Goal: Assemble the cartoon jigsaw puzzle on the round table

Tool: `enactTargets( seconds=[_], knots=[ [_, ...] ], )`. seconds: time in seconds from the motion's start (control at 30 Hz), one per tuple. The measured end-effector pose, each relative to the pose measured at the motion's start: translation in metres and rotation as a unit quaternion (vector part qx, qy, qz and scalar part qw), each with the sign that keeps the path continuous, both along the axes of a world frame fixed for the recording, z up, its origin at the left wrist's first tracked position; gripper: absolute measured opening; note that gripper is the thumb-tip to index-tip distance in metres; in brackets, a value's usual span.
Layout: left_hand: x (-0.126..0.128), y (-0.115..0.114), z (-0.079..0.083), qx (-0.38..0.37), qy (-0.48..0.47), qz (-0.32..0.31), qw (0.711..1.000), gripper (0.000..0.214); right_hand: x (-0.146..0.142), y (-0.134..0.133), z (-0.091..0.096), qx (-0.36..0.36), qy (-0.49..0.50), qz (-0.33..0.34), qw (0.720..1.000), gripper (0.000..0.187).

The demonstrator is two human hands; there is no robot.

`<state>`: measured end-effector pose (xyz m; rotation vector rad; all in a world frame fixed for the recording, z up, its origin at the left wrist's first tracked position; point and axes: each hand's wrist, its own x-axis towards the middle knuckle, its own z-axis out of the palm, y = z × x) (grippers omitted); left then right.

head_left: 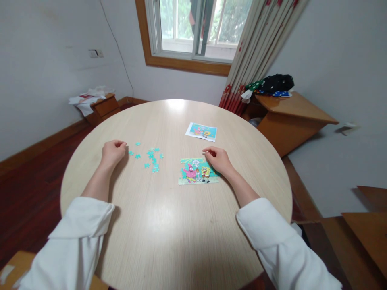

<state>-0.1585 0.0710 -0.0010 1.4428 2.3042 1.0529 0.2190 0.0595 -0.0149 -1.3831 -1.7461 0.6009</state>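
Note:
A partly built cartoon jigsaw puzzle (196, 172) lies on the round wooden table (169, 225). My right hand (218, 159) rests at its upper right corner with fingers curled and pinched together; what they hold is hidden. My left hand (112, 151) sits loosely fisted on the table, just left of several loose teal puzzle pieces (149, 158). A printed reference picture (201, 131) lies farther back on the table, beyond the puzzle.
A wooden cabinet (290, 117) with dark clothes on top stands at the right by the curtain (256, 52). A small wooden stand with papers (96, 102) is at the left wall. Cardboard sheets (363, 237) lie on the floor at the right.

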Motion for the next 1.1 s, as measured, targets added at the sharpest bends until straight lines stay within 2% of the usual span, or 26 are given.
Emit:
enactTargets(
  seconds=[0.23,0.5,0.8,1.1],
  knots=[
    [-0.003,-0.013,0.014,-0.08,-0.041,-0.136,0.987,0.018,0.0,-0.001,0.0,-0.008,-0.008,0.0,1.0,0.025],
    [-0.006,-0.013,0.015,-0.089,-0.048,-0.188,0.977,0.016,0.0,0.0,-0.001,-0.015,-0.01,-0.002,1.0,0.025],
    [-0.008,-0.013,0.014,-0.085,-0.03,-0.205,0.975,0.021,0.0,0.0,-0.002,-0.008,-0.013,0.0,1.0,0.025],
    [-0.003,-0.014,0.015,-0.044,-0.098,-0.152,0.983,0.022,-0.001,-0.001,0.0,-0.006,-0.02,0.001,1.0,0.024]
  ],
)
